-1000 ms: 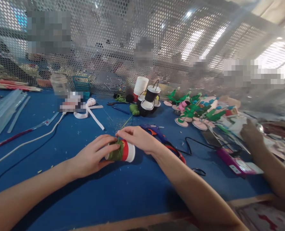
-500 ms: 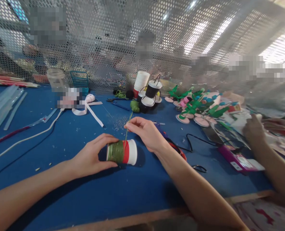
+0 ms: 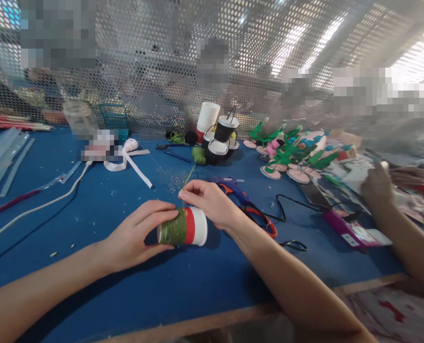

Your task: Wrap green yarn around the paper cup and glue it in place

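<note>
A paper cup [image 3: 196,226] lies on its side above the blue table, red and white toward its rim and wrapped in green yarn over its base half. Around the wrapped end my left hand [image 3: 136,233] is closed, thumb below and fingers on top. Just above the cup, my right hand [image 3: 202,200] pinches a strand of green yarn [image 3: 188,177] between thumb and fingertips. That strand runs from the cup up toward a green yarn ball [image 3: 199,155] farther back.
Behind the ball stand black cups with white rims [image 3: 218,148] and a white cup stack [image 3: 208,116]. A blue glue gun [image 3: 235,189] and orange-handled scissors [image 3: 269,226] lie by my right wrist. Green-leaved craft pieces [image 3: 286,155] crowd the right, near another person's hand [image 3: 378,183].
My right hand has come down and slightly left, closer to the cup, still pinching the yarn. The wrapped green band reaches a little farther over the red. My view has shifted slightly.
</note>
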`<state>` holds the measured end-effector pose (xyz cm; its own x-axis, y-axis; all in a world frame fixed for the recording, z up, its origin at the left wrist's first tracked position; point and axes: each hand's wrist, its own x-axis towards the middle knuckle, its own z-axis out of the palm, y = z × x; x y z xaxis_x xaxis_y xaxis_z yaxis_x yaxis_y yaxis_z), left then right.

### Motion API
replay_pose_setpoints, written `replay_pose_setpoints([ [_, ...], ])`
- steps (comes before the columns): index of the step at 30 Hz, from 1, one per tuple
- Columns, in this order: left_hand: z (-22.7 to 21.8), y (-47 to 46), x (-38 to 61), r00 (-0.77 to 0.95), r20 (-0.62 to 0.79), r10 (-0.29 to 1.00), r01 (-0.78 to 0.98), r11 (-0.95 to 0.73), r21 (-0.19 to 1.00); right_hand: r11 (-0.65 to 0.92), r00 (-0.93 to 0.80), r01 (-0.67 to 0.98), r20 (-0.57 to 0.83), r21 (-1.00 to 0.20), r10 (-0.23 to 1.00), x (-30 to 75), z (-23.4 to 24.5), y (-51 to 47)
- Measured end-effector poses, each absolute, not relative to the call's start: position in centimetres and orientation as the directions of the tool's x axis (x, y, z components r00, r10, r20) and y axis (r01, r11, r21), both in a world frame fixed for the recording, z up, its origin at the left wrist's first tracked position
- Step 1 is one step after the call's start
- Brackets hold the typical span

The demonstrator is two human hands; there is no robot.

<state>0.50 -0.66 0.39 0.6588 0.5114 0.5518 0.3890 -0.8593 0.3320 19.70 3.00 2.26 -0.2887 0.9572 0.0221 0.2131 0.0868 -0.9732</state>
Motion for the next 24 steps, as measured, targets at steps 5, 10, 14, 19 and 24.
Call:
replay_pose_setpoints([
  [5, 0.56, -0.39, 0.64, 0.685, 0.601, 0.413, 0.366, -0.907, 0.206, 0.025, -0.342, 0.210, -0.049, -0.977, 0.938, 19.67, 2.38, 2.82],
  [10, 0.46, -0.26, 0.56, 0.698, 0.615, 0.367, 0.384, -0.917, 0.112, 0.108, -0.363, 0.340, -0.024, -0.934, 0.932, 19.78, 2.32, 2.83],
  [14, 0.29, -0.20, 0.50, 0.714, 0.602, 0.357, 0.380, -0.920, 0.095, 0.205, -0.384, 0.429, 0.027, -0.880, 0.923, 19.74, 2.44, 2.74],
  [19, -0.05, -0.08, 0.46, 0.677, 0.529, 0.511, 0.442, -0.858, 0.263, 0.264, -0.377, 0.500, 0.067, -0.825, 0.924, 19.67, 2.62, 2.79],
  [24, -0.16, 0.06, 0.48, 0.579, 0.384, 0.720, 0.508, -0.686, 0.521, 0.342, -0.350, 0.541, 0.165, -0.768, 0.922, 19.53, 2.60, 2.55],
])
